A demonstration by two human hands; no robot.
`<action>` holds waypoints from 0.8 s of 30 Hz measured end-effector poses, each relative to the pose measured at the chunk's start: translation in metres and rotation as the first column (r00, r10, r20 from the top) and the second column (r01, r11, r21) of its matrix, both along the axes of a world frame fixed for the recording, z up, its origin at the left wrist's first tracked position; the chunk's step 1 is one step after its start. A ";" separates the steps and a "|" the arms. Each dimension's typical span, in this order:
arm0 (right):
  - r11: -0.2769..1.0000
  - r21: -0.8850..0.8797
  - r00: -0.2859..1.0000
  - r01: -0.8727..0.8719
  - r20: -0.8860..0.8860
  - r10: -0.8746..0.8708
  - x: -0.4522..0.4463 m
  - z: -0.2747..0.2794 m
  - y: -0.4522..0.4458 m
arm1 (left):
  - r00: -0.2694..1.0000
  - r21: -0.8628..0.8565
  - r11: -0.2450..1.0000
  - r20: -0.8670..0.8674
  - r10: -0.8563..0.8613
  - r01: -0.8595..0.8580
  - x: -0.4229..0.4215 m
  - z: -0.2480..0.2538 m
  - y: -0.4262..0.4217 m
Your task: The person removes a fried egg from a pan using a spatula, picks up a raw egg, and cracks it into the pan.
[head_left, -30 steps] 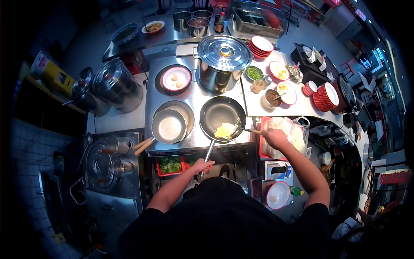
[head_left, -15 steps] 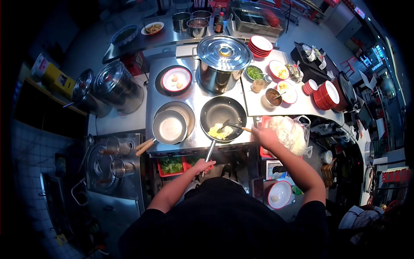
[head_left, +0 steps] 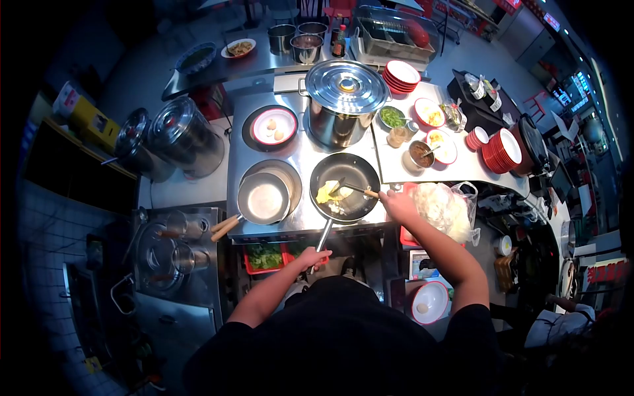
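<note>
My left hand (head_left: 312,258) is wrapped around the metal handle (head_left: 323,239) of a black frying pan (head_left: 358,173) on the stove. In my right hand (head_left: 397,206) is a spatula (head_left: 367,192) with a wooden handle and a dark head. The spatula head touches yellow scrambled egg (head_left: 327,193) on the near left side of the pan. To the left, a second pan (head_left: 263,197) with a wooden handle rests in a wider pan. Behind it, a red-rimmed bowl (head_left: 273,127) with eggs sits in another dark pan.
A lidded stockpot (head_left: 340,125) stands behind the frying pan. At right are chopped greens (head_left: 392,117), a sauce pot (head_left: 421,156) and stacked red-rimmed plates (head_left: 500,152). A plastic bag of pale food (head_left: 437,210) lies near my right forearm. Lidded metal pots (head_left: 188,142) stand at left.
The spatula head has shifted left within the pan, and the egg is pushed back and folded, with small pieces nearer the front rim. Both hands keep their holds. The camera view has shifted slightly.
</note>
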State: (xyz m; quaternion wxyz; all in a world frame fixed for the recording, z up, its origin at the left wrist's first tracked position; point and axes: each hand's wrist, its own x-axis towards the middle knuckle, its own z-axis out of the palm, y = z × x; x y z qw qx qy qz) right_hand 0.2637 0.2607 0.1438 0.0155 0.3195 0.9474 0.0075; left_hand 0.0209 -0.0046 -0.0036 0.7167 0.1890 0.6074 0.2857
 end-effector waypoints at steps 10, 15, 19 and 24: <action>0.998 0.004 0.996 0.070 0.056 -0.070 0.010 0.023 0.036 | 1.000 -0.012 1.000 0.005 0.001 -0.001 0.000 0.004 -0.001; 1.000 -0.013 0.999 0.026 0.035 -0.025 0.040 0.029 0.043 | 1.000 0.006 1.000 0.026 0.005 -0.005 -0.001 0.005 -0.001; 0.999 -0.026 0.991 0.026 0.136 -0.023 0.047 0.049 0.026 | 0.998 -0.016 1.000 0.052 0.019 -0.018 0.001 -0.004 0.000; 0.995 -0.088 0.983 0.043 0.179 -0.026 0.039 0.055 -0.008 | 0.998 -0.017 1.000 0.053 0.023 -0.023 0.001 -0.010 0.000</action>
